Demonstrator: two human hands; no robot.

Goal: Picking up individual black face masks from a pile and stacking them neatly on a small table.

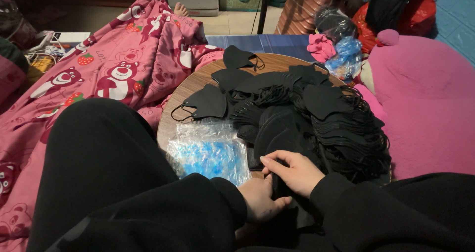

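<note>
- Both hands meet at the near edge of the round wooden table [198, 81]: the left hand [260, 198] and right hand [292, 170] pinch a black face mask [277, 185] together.
- Heaped black masks [316, 113] crowd the tabletop just beyond the fingers.
- Clear plastic bags with blue print [210, 153] lie left of the hands.
- Pink bear-patterned blanket [114, 69] covers the left side; pink cushion [425, 98] right.

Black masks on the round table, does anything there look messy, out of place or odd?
Yes. The black masks lie in loose, slumped heaps, not neat stacks, their ear loops tangled, and a few singles are scattered toward the far edge of the round table. One mask sits apart at the left, its loop trailing over the rim. Nothing looks damaged.
</note>
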